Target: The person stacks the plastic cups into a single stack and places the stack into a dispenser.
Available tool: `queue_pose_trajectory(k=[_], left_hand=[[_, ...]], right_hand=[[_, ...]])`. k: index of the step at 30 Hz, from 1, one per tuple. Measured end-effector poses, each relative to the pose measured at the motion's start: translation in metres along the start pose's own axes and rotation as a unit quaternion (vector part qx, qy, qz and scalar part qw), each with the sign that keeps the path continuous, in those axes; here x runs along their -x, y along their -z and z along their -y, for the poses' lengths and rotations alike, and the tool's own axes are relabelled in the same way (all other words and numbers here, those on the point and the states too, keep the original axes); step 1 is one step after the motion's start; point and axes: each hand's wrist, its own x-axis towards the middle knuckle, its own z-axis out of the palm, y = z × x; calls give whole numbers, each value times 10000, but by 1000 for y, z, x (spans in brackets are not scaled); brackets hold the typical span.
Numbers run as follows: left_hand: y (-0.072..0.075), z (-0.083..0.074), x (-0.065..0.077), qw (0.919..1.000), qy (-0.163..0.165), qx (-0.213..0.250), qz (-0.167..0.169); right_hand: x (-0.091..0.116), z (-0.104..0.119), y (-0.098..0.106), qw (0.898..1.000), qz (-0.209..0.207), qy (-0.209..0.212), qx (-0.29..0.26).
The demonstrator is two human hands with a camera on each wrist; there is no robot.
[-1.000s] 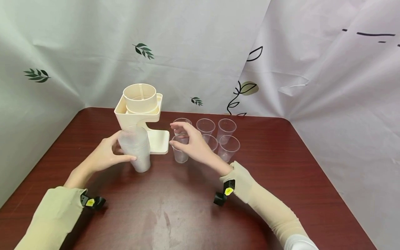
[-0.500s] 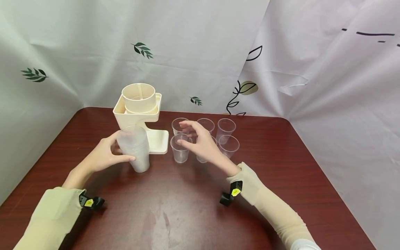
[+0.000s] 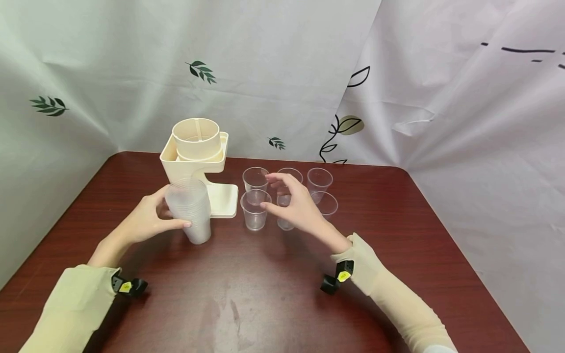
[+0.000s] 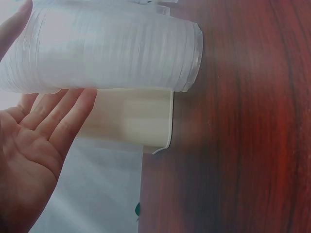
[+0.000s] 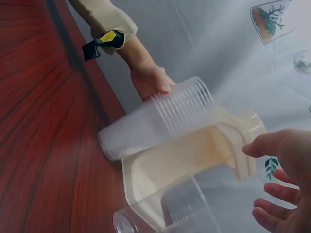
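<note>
My left hand (image 3: 145,220) grips a stack of clear plastic cups (image 3: 192,211) from the left, thumb in front and fingers behind. The stack stands upright beside the cream-coloured cup dispenser (image 3: 183,169), overlapping it in the head view. In the left wrist view the nested cups (image 4: 112,46) lie between thumb and fingers. My right hand (image 3: 295,203) hovers over several single clear cups, fingers loosely bent and apart, with nothing in its grasp. The front left cup (image 3: 255,218) stands upright just left of its thumb. Part of the middle front cup (image 3: 285,223) is hidden behind this hand.
The dispenser has a round tube on top and a flat base (image 3: 225,198). Single cups stand upright in two rows, with one cup (image 3: 320,181) at the back right. White curtains (image 3: 282,73) with leaf prints hang behind the dark red wooden table (image 3: 273,294).
My right hand has drifted rightward from the left pair of cups to the middle ones, leaving the front left cup standing in fuller view. My left hand keeps its hold on the stack.
</note>
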Motion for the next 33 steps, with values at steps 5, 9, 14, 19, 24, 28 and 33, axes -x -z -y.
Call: queue_pose_trajectory(k=[5,9,14,19,24,28,33], left_hand=[[0,0,0,10000,-12,1,5],[0,1,-1,10000,-42,3,10],[0,2,-2,10000,-70,15,21],[0,1,-2,10000,-46,33,9],[0,0,-3,10000,-72,39,45],[0,0,-2,10000,2,30,24],[0,0,-1,10000,-7,76,12]], right_hand=[[5,-2,8,9996,-75,-9,262],[8,-5,12,9987,-127,55,487],[12,-9,16,9978,-177,54,631],[16,-13,22,9961,-284,71,832],[21,-18,30,9934,-427,209,1040],[25,-23,37,9920,-501,171,1144],[32,-30,44,9917,-575,119,1141]])
